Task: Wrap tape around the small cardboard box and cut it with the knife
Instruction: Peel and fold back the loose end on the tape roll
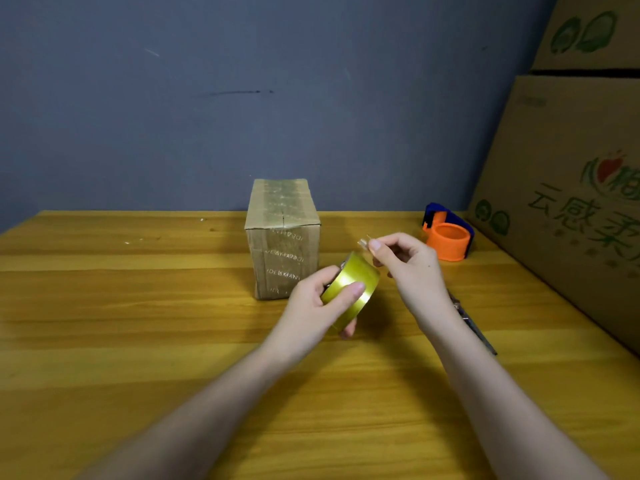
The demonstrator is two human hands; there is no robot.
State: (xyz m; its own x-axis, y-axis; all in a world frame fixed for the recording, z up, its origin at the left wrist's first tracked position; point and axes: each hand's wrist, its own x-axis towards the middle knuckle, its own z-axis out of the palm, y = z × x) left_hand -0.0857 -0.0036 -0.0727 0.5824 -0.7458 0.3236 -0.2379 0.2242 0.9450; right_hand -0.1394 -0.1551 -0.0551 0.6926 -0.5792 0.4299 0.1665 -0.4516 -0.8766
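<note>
Box is sitting upright mid-table, one only, likely light and stiff, best steadied by its sides. We are gripping one slick tape roll in our left hand, just before it, while our right hand is pinching the free end; one knife is lying under that arm.

The wooden table carries a small cardboard box just beyond the left hand's fingers, an orange tape dispenser, a knife and big cartons.
</note>
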